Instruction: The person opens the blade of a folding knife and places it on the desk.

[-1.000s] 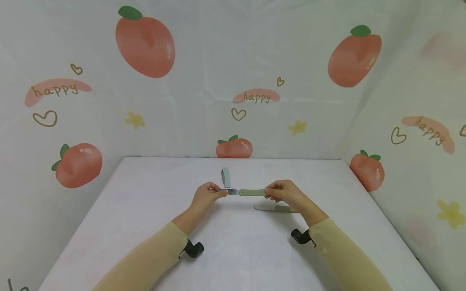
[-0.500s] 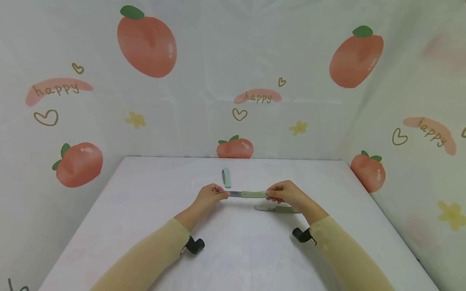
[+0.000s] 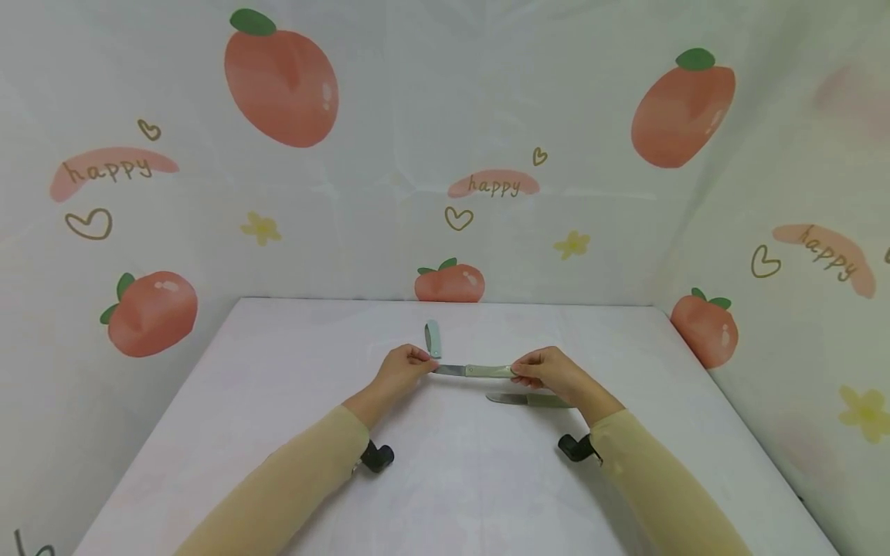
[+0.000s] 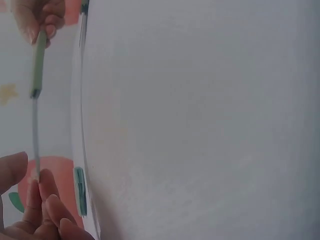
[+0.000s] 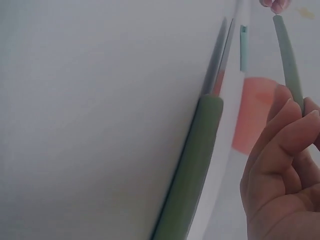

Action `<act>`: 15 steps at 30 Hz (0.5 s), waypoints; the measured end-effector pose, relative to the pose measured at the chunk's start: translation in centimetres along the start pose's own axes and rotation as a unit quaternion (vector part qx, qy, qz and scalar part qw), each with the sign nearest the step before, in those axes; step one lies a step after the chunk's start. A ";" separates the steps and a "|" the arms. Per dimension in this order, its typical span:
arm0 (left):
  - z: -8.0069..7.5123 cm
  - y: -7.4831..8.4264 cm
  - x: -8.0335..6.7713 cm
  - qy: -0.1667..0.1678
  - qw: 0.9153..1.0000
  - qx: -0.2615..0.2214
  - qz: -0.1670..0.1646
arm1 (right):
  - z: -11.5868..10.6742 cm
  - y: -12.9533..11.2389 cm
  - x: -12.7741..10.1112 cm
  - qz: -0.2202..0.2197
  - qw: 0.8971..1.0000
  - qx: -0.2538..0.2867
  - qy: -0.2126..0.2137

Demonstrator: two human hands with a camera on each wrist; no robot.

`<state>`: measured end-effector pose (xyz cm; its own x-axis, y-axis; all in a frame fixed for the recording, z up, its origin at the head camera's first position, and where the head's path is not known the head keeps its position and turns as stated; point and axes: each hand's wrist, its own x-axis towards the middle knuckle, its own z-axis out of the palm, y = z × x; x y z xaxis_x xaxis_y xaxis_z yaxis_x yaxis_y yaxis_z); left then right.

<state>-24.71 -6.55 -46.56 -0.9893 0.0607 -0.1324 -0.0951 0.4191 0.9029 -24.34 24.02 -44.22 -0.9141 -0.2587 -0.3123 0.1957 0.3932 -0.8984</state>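
Observation:
A small knife [image 3: 473, 371] with a pale green handle and a steel blade hangs level just above the white table [image 3: 278, 401]. My left hand [image 3: 426, 363] pinches the blade's tip, and my right hand [image 3: 518, 373] pinches the end of the handle. In the left wrist view the knife [image 4: 36, 100] runs edge-on from my left fingers [image 4: 37, 200] up to the right fingertips [image 4: 40, 22]. In the right wrist view my right fingers [image 5: 285, 150] curl round the pale handle [image 5: 287, 60].
A second knife [image 3: 530, 400] with a darker green handle [image 5: 192, 165] lies on the table just in front of my right hand. A light blue sheath-like piece [image 3: 433, 338] lies behind the left hand. Printed fabric walls close the table's back and sides.
The held knife has rolled about its length, so its handle now looks thinner. Both hands have shifted slightly away from me, the left one a little to the right.

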 end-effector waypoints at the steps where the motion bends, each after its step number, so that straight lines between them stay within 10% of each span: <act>1: -0.1 0.0 0.2 0.003 1.000 0.000 -0.001 | 0.0 0.1 0.1 0.001 1.000 -0.001 -0.001; 15: -0.9 1.1 2.0 0.036 0.999 0.026 0.005 | 0.2 0.6 0.9 0.006 1.000 -0.027 0.001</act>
<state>-26.91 -6.78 -45.48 -0.9958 0.0013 -0.0919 -0.0808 0.4651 0.8816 -24.95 23.82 -45.13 -0.9127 -0.2514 -0.3220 0.1875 0.4426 -0.8769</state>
